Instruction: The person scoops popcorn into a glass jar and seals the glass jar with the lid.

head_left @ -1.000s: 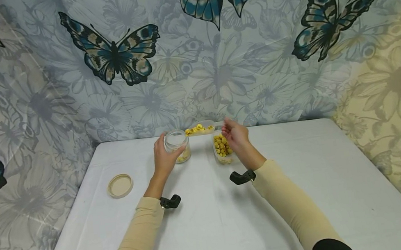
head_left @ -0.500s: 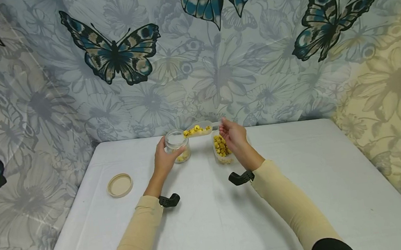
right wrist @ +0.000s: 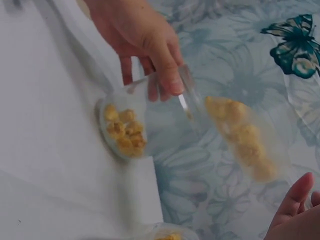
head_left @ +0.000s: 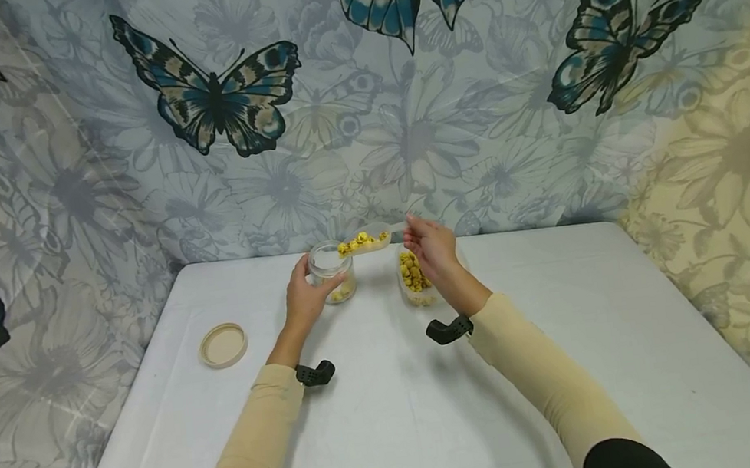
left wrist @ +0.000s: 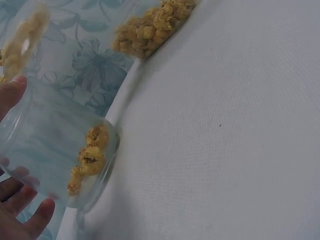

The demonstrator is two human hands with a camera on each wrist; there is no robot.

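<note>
My left hand (head_left: 305,292) grips a clear jar (left wrist: 55,135) round its side, fingers on one side and thumb near the rim. Several pieces of yellow popcorn (left wrist: 91,160) lie at the jar's bottom. In my right hand (head_left: 435,250) I pinch the handle of a translucent scoop (head_left: 378,235), level and loaded with popcorn. In the head view the scoop's tip overlaps the jar's open mouth; the right wrist view shows the scoop (right wrist: 245,140) right beside the rim. Below my right hand stands a clear container (head_left: 416,275) full of popcorn, partly hidden by that hand.
A round beige lid (head_left: 224,345) lies on the white-covered table (head_left: 382,418), left of my left forearm. Just behind the table's far edge hangs a floral curtain (head_left: 407,145) with butterflies. Each wrist wears a black camera mount (head_left: 316,373).
My right hand has moved left and slightly up, bringing the loaded scoop from beside the jar to over its mouth. The left hand and jar have stayed in place.
</note>
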